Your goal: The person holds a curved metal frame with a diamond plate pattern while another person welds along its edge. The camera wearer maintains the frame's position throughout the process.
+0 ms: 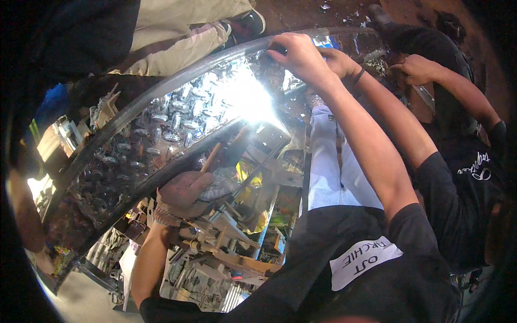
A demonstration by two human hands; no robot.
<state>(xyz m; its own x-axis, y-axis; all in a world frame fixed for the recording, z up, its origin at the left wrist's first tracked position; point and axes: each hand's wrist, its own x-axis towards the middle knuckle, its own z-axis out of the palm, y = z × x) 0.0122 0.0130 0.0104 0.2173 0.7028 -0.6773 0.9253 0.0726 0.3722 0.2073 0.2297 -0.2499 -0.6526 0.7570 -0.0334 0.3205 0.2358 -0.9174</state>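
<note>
My left hand, in a reddish knit work glove, is closed around a wooden handle. A crumpled grey cloth-like thing lies against that glove. My bare right hand reaches far forward to the curved dark rim of a large metal piece. Its fingers are curled there; what they pinch is hidden. Between the rim and a straight dark bar spreads shiny raised-pattern plate, with strong glare near its middle. Right beside my right hand is a co-worker's bare hand with a dark wristband.
The co-worker's other hand is at the right. Another person's beige trousers and dark shoe stand beyond the rim. Scrap wood and metal pieces fill the area below the bar. More boards lie at the left.
</note>
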